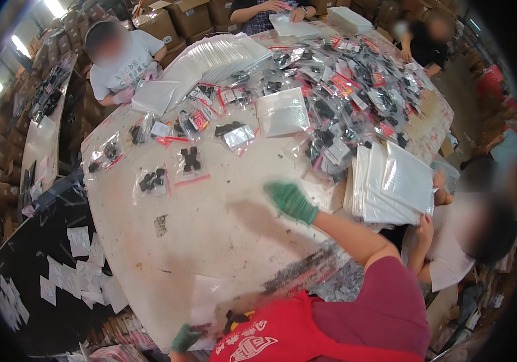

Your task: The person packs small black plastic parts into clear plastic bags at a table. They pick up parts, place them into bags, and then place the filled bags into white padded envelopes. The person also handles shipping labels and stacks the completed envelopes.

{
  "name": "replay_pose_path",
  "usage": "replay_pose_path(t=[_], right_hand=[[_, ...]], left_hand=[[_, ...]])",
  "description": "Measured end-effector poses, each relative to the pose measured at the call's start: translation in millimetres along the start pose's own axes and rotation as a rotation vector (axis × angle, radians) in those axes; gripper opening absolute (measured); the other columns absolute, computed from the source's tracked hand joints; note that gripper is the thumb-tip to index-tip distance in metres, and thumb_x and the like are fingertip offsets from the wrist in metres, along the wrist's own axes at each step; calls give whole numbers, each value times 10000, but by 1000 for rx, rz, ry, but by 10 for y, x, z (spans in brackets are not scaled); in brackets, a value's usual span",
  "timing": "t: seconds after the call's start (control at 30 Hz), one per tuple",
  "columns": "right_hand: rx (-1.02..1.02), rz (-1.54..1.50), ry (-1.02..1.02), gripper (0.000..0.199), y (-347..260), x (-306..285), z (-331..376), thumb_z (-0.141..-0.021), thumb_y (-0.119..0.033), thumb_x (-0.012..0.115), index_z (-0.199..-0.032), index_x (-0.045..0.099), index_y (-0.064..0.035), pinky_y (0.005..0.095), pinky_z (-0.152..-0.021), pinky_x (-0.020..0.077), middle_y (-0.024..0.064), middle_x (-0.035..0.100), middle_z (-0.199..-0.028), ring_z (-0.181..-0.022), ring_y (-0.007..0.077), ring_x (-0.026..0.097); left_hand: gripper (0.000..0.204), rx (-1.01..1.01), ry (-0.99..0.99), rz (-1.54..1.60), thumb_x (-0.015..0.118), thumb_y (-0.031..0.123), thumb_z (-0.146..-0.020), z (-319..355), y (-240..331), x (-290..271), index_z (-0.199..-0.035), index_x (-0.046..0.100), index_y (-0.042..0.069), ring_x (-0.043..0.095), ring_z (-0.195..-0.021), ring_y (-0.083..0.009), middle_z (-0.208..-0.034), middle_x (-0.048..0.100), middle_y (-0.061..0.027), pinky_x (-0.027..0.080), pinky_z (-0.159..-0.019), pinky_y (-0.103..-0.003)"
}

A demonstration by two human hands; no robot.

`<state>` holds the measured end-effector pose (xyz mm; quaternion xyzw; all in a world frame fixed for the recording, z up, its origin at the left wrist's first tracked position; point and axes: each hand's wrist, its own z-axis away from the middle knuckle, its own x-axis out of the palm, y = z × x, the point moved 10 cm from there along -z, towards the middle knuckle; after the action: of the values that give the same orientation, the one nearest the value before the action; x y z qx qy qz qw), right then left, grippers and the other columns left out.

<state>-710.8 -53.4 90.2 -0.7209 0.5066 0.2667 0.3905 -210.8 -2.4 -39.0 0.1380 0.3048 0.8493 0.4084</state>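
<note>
My right hand [291, 201], in a green glove, reaches over the middle of the pale table [198, 241]. Its fingers are slightly blurred but look stretched out, with nothing visible in them. At the near edge, low in the view, my left hand [185, 338], also green-gloved, is closed on the edge of a clear plastic bag [205, 298] in front of my red apron. Dark pieces [234, 320] show beside that bag, partly hidden by the apron. Farther off lie small clear bags of black parts [191, 160], with red seal strips.
A large heap of bagged parts [337, 90] covers the far right. Bubble mailers are stacked at the far side [216, 57] and at right [391, 181], where a person's hands hold them. Other people stand around the table. White slips [80, 241] lie on a black surface at left.
</note>
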Motion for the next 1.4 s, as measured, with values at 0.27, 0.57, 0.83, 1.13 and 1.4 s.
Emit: replay_pose_path(t=[0.27,0.57,0.83,1.13,1.4], right_hand=[[319,524,-482,710,2754,777,-783,-752,-425,664,-1336,467,-72,486,-1063,317,195,504,-1322,-1234,373,457],[499,396,-617,1199,3412,1041,-854,-607,-631,700,-1506,139,-70,485,-1164,133,231,140,-1545,-1427,398,148],[609,115,-270,684,3629,750,-541,-733,-260,721,-1317,467,-10,395,-972,424,230,533,-1265,-1139,366,532],[436,-786,133,339,-248,948,-1224,-795,-159,611,-1118,574,-63,350,-764,501,100,611,-1036,-905,223,600],[-810,-663,-151,411,-5111,494,-1003,-735,-316,685,-1093,640,-118,378,-804,499,62,650,-1059,-927,265,629]], left_hand=[[312,86,223,-313,691,61,-803,-324,400,108,-1098,659,-34,621,-893,-124,-1015,694,-90,514,-792,-284],[335,-188,15,-107,650,222,-855,-646,120,345,-1169,674,110,578,-738,-88,-869,697,-30,508,-696,-282],[310,-10,270,-222,638,195,-796,-485,-406,289,-1067,690,53,586,-692,-130,-844,702,-152,495,-678,-316],[247,406,416,141,623,121,-837,-55,-235,-286,-1051,688,17,545,-784,-69,-881,699,7,480,-712,-251],[349,591,392,438,580,167,-896,400,43,-899,-1176,579,-41,559,-847,-137,-1036,638,-76,469,-759,-287]])
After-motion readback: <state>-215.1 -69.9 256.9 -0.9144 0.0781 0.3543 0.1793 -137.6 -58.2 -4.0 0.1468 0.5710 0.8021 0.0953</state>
